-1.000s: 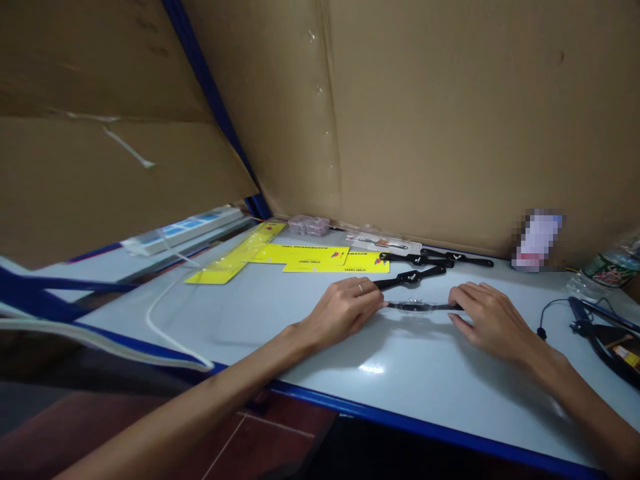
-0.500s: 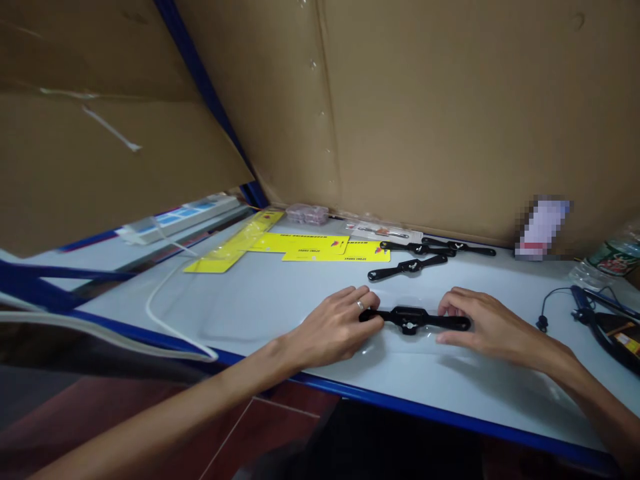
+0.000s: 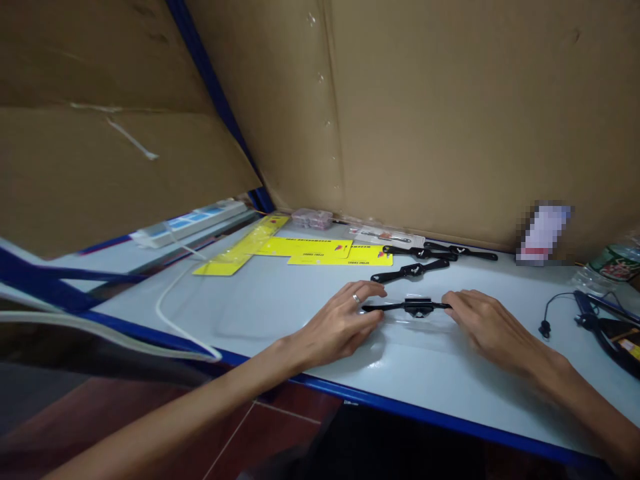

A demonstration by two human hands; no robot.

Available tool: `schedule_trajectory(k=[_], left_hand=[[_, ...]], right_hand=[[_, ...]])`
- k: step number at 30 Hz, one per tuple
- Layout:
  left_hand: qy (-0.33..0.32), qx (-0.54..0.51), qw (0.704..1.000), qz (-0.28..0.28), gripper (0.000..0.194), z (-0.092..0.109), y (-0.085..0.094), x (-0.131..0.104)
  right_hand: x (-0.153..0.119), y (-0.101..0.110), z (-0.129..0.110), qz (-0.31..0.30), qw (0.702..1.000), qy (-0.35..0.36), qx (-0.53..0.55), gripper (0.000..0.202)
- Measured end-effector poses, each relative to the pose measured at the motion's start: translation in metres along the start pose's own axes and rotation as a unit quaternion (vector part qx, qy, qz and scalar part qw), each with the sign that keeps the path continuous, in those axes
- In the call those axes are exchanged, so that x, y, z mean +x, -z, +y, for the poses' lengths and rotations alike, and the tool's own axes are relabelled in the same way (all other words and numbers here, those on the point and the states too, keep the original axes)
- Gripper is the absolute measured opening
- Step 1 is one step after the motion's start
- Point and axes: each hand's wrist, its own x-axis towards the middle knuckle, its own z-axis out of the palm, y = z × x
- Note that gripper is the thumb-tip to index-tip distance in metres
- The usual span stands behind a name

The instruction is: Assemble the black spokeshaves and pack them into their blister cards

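A black spokeshave [image 3: 419, 307] is turned on edge, side to side between my hands, over clear plastic [image 3: 425, 327]. My left hand [image 3: 345, 319], with a ring on one finger, curls loosely round the left handle. That handle's end shows between thumb and forefinger. The right handle's tip is pinched by my right hand [image 3: 483, 323], whose fingers partly hide it. Just beyond my left hand lies another black spokeshave [image 3: 413, 271], with two more spokeshaves [image 3: 423, 253] crossing each other farther back.
Yellow printed cards [image 3: 305, 248] lie at the back left, one under clear plastic. Behind them are a small clear box [image 3: 313, 219] and a packaged item [image 3: 385, 237]. A white cable [image 3: 160, 300] runs along the left. A bottle [image 3: 613, 263] and black-handled item [image 3: 590, 320] are right.
The spokeshave has tipped from lying flat onto its edge. My right hand has closed on its right end, where its fingers were apart before. The view has shifted slightly.
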Motion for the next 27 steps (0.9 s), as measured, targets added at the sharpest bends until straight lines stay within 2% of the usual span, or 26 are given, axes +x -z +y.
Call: schedule_trajectory(k=[3, 7, 10, 13, 17, 21, 27], left_hand=[[0.047, -0.023, 0.998, -0.023, 0.019, -0.003, -0.005, -0.004], [0.123, -0.052, 0.991, -0.009, 0.048, -0.005, -0.009, -0.009], [0.147, -0.067, 0.987, -0.001, 0.076, -0.005, -0.009, -0.011], [0.157, -0.07, 0.985, -0.001, 0.095, -0.007, -0.007, -0.011], [0.185, -0.096, 0.978, -0.022, 0.116, -0.01, -0.002, -0.014], [0.205, -0.111, 0.972, -0.042, 0.107, -0.011, 0.001, -0.019], [0.239, -0.123, 0.963, -0.013, 0.065, -0.019, -0.002, -0.017]], right_hand=[[-0.001, -0.006, 0.002, 0.048, 0.994, 0.044, -0.09, 0.031], [-0.002, -0.005, 0.007, 0.096, 0.985, 0.034, -0.143, 0.035], [-0.001, 0.001, 0.013, 0.128, 0.986, 0.011, -0.106, 0.03], [0.001, 0.005, 0.021, 0.161, 0.986, -0.027, -0.035, 0.023], [0.001, 0.004, 0.029, 0.137, 0.981, -0.111, 0.077, 0.02], [0.002, 0.001, 0.037, 0.101, 0.952, -0.214, 0.194, 0.025], [0.006, -0.003, 0.042, 0.105, 0.886, -0.292, 0.345, 0.045]])
